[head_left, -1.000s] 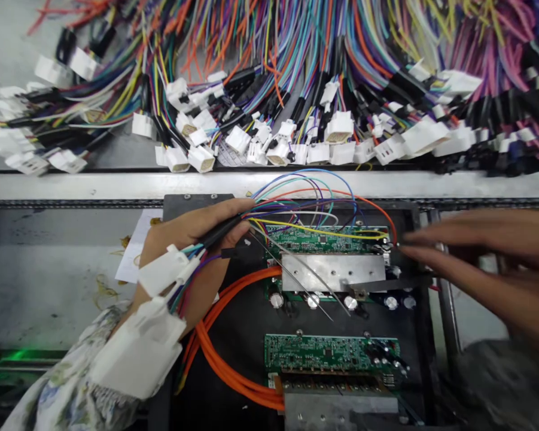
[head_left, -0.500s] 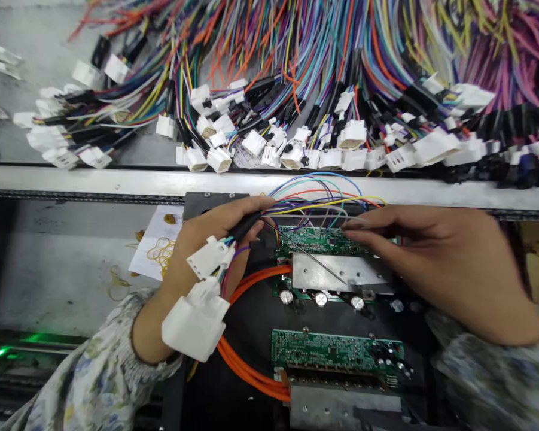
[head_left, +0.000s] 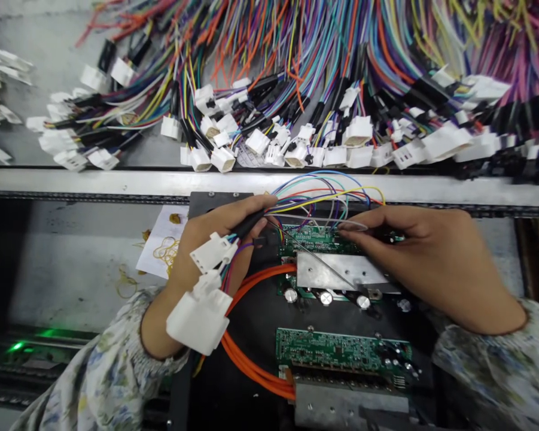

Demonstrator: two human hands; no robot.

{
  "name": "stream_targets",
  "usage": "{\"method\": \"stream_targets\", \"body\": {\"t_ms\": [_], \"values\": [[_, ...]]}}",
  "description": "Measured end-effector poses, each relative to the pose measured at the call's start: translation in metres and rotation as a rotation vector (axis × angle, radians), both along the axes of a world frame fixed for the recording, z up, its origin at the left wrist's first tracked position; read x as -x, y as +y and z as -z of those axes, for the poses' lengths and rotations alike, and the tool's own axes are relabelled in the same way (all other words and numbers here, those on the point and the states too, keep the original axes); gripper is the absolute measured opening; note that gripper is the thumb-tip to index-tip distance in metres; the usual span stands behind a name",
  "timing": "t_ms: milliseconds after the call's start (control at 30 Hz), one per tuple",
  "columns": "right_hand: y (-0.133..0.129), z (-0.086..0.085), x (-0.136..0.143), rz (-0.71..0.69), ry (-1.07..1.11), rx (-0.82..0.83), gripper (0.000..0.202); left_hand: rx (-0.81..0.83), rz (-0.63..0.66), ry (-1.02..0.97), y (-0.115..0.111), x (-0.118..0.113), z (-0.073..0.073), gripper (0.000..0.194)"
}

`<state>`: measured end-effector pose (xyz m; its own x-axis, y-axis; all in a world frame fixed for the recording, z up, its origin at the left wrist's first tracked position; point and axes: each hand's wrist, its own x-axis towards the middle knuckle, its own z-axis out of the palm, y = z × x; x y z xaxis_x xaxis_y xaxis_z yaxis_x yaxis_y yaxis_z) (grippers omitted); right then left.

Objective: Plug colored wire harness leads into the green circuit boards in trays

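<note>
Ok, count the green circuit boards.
2. The upper board is partly covered by the right hand; the lower board lies nearer the person, below it in view. Others could be hidden beyond the frame's bottom edge.

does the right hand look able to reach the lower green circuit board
Probably yes: the lower green circuit board lies largely uncovered, though the right hand seems to be pinching a pale wire and would likely have to release it.

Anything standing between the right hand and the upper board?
Nothing visible blocks the right hand from the upper board: its fingertips are over the top edge. Coloured wires arch beside them, and a grey wire crosses the metal plate.
</note>
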<state>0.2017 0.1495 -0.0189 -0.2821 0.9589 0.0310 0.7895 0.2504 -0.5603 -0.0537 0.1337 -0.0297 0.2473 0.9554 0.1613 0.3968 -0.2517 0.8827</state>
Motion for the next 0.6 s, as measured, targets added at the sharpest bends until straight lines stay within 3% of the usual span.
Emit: {"method": "stream_targets", "body": {"t_ms": [133,233,333,433,500,567,600], "values": [[0.001,-0.001,-0.004,-0.047,-0.024,-0.006,0.016,0.012,-0.025,0.004,0.001,-0.002,-0.002,0.037],[-0.003,-0.013,-0.008,-0.136,-0.157,-0.085,0.028,0.028,-0.036,0.014,0.002,-0.003,-0.003,0.033],[-0.011,-0.027,0.000,-0.121,-0.210,-0.112,0.028,0.026,-0.046,0.021,0.001,-0.004,-0.004,0.035],[-0.013,-0.036,0.017,-0.169,-0.092,0.063,0.020,0.016,-0.080,-0.015,0.000,-0.005,-0.006,0.034],[-0.007,-0.038,0.024,-0.354,-0.001,0.242,0.017,-0.004,-0.090,0.000,0.000,-0.006,-0.008,0.027],[0.000,-0.038,0.024,-0.447,0.115,0.356,0.014,-0.087,-0.101,0.134,0.001,-0.006,-0.010,0.021],[0.003,-0.036,0.023,-0.400,0.155,0.354,0.012,-0.154,-0.101,0.231,0.002,-0.007,-0.011,0.019]]}}
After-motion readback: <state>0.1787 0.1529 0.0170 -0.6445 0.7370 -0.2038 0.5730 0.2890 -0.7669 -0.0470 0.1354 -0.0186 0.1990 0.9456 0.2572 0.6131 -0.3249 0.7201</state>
